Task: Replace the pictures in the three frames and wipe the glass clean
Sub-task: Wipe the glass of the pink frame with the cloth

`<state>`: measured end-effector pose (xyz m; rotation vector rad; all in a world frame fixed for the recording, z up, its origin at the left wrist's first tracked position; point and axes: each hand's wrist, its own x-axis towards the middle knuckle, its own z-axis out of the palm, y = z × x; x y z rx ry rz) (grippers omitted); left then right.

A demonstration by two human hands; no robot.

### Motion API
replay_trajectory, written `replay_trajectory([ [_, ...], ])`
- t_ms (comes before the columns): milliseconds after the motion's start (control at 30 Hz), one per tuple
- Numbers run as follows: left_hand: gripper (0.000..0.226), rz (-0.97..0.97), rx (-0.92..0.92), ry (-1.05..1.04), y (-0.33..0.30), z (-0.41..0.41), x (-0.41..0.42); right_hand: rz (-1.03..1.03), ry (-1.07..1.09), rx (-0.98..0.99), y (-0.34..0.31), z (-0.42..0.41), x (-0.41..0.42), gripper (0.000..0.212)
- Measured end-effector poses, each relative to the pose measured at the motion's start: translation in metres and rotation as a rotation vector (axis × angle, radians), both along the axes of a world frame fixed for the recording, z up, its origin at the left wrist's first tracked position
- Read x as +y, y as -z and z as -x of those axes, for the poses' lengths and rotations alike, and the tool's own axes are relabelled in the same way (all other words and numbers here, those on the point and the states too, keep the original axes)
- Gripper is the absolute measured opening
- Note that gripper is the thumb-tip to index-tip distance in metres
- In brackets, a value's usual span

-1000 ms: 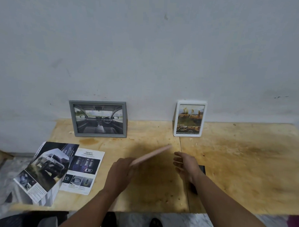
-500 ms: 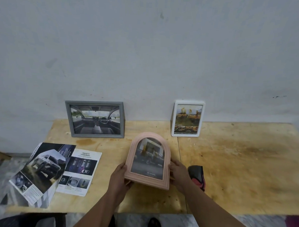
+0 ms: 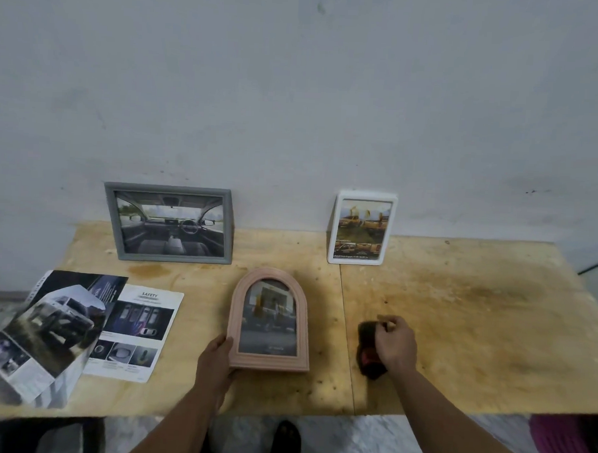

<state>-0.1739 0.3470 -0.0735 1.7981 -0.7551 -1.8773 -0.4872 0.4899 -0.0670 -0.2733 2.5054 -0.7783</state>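
Three frames sit on the plywood counter [image 3: 458,301]: a grey frame [image 3: 169,223] and a white frame [image 3: 362,227] stand propped against the wall [image 3: 296,89] at the counter's far edge, well apart from each other, and an arched pink frame [image 3: 269,319] is tilted up near the middle, its base toward the front edge. The pink frame's glass faces the camera, with a dim picture behind it. The left hand [image 3: 216,361] grips the frame's lower left corner, thumb on the front moulding, fingers hidden behind it, forearm coming up from the near edge. The right hand [image 3: 393,343] lies just right of the seam in the plywood, palm down, its fingers [image 3: 387,324] curled round a dark cloth [image 3: 369,352] with a red patch that rests on the counter; the forearm runs back diagonally to the lower right. Between the pink frame and the cloth is a bare strip of wood. Right of the cloth the stained surface stays open out to the right edge. At the left, a loose brochure page [image 3: 135,332] headed SAFETY lies flat, and a folded car brochure [image 3: 46,331] overhangs the counter's left front corner. Bare wood separates these papers from the pink frame.
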Motion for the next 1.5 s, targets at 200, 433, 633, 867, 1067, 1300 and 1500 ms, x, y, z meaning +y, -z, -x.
replay_trajectory([
  [200,0.061,0.184,-0.32,0.355,-0.002,-0.007,-0.001,-0.29,-0.06,-0.167,0.018,0.015,0.014,0.088],
  [433,0.069,0.275,-0.401,0.542,-0.018,-0.023,0.009,-0.358,-0.01,-0.223,0.029,0.007,0.002,0.083],
  [633,0.084,0.288,-0.451,0.543,-0.012,-0.046,0.015,-0.134,0.077,-0.461,0.015,0.001,0.006,0.044],
  [867,0.075,0.311,-0.451,0.547,-0.011,-0.045,0.024,0.357,0.444,-0.999,-0.002,-0.016,0.017,0.042],
  [1067,0.075,0.309,-0.409,0.579,-0.018,-0.037,0.032,0.432,0.392,-1.159,-0.011,-0.036,0.008,0.036],
  [1300,0.078,0.32,-0.408,0.602,-0.021,-0.049,0.029,0.359,0.287,-1.108,-0.024,-0.063,-0.003,0.039],
  [1500,0.07,0.325,-0.439,0.684,-0.018,-0.064,0.02,0.455,0.364,-1.203,-0.038,-0.09,-0.003,0.035],
])
